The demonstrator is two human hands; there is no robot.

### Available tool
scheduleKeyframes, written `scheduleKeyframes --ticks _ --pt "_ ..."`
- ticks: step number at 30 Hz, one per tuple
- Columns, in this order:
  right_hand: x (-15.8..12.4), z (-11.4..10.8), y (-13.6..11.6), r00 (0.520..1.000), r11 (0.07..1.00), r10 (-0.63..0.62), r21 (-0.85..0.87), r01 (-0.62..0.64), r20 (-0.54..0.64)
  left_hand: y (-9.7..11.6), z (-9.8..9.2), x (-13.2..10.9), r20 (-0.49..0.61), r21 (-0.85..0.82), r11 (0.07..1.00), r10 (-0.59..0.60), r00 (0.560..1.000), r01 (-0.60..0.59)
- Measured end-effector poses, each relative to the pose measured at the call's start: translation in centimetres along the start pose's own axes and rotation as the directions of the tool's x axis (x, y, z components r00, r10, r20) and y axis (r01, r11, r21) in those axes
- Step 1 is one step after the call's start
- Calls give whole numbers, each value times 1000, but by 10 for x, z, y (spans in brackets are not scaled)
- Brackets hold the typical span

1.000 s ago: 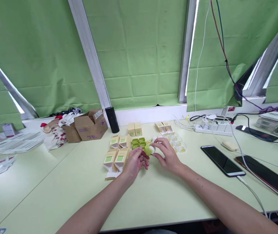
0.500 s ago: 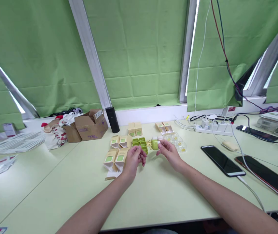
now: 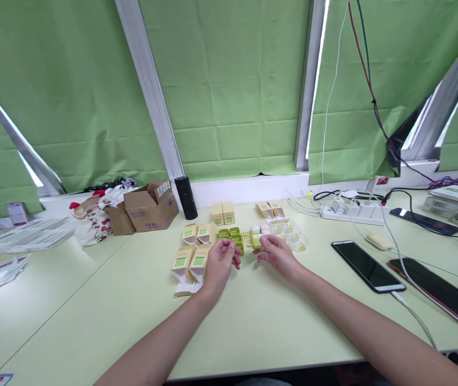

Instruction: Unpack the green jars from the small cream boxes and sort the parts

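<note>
My right hand grips a small green container between thumb and fingers. My left hand is just left of it, its fingers curled together; whether anything is in them is too small to tell. Behind the left hand sit several green square cups. Small tan pieces lie between the cups and the held container. White pieces stand behind it, and clear round plastic cups are to its right. Open cardboard boxes with green windows stand left of my left hand.
Two small boxes stand farther back, with a black cylinder and a brown carton to the left. On the right are a phone, a dark device, a power strip and trailing cables.
The green container in my right hand has turned and sits slightly lower, showing more of the white pieces behind it. My hands have otherwise barely moved.
</note>
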State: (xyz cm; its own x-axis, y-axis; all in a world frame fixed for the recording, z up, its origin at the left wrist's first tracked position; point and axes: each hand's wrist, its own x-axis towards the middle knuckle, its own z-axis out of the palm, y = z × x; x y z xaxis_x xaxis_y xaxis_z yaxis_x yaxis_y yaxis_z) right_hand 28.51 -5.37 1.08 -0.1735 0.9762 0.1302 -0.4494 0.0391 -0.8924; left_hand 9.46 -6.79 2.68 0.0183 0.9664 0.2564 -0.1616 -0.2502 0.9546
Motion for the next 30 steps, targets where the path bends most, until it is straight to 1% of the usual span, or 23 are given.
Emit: scheduleKeyframes --ticks 2,5,8,11,15,18,21,26,30 --pt "0 1 2 999 999 -32 -40 33 17 -1 0 0 -10 38 999 39 999 -38" --pt "0 3 6 993 985 -114 -127 117 34 0 0 -1 -15 116 988 108 994 -105" --pt "0 3 12 978 954 -199 -217 208 64 1 1 -4 -13 181 971 164 986 -159" --pt "-3 3 14 964 902 -251 -341 266 86 1 2 -8 25 237 955 178 984 -178" --pt "-6 3 12 941 793 -316 -511 332 120 -1 2 -11 99 309 933 161 982 -184" --pt "-8 4 10 919 723 -367 -576 380 146 -3 2 -12 135 316 931 148 980 -184" --pt "-10 5 9 890 648 -410 -623 438 200 -5 3 -12 162 307 935 135 978 -180" --pt "-11 4 6 831 484 -465 -698 527 305 -6 3 -14 197 295 941 110 974 -166" --pt "-11 1 3 756 337 -499 -708 620 424 -5 3 -14 217 277 946 110 970 -169"
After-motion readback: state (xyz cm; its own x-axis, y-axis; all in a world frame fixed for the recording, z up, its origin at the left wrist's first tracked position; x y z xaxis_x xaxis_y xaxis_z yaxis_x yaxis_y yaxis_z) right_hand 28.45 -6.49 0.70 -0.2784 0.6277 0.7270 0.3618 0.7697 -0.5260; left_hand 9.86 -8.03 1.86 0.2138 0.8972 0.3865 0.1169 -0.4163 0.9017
